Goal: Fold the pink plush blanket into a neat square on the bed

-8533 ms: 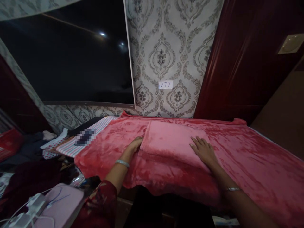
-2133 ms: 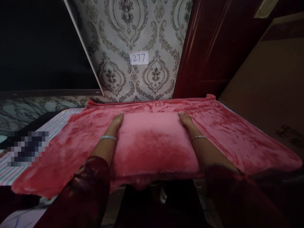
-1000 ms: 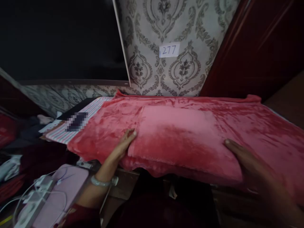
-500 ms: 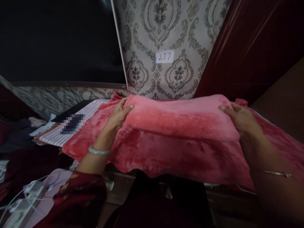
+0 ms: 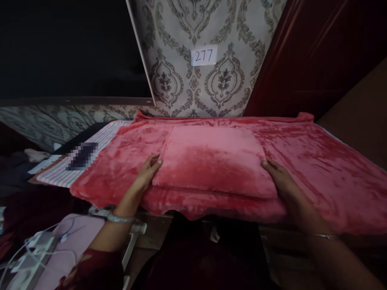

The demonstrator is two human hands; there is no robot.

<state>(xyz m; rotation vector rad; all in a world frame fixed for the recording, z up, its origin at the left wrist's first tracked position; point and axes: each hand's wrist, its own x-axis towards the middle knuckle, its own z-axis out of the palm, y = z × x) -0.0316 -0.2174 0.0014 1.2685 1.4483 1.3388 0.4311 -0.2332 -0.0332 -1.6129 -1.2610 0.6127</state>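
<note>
A folded pink plush cloth [image 5: 211,165] lies as a flat rectangle in front of me, on a larger pink plush blanket [image 5: 326,177] of the same look. My left hand [image 5: 150,169] grips its left edge, thumb on top and fingers at the side, partly hidden. At the right edge, my right hand [image 5: 276,171] pinches the cloth the same way, its thumb on the upper face. The front of the folded cloth shows layered edges above the blanket's front border.
A striped cloth [image 5: 57,173] shows under the blanket at the left, with a dark blurred-out item [image 5: 81,156] on it. Behind stand a large dark screen [image 5: 69,52] and a patterned wall with a paper label [image 5: 204,55]. A power strip [image 5: 36,257] with cables sits lower left.
Both hands have come down and nearer to me with the folded cloth. It was lifted and bulging before; now it lies flat on the blanket.
</note>
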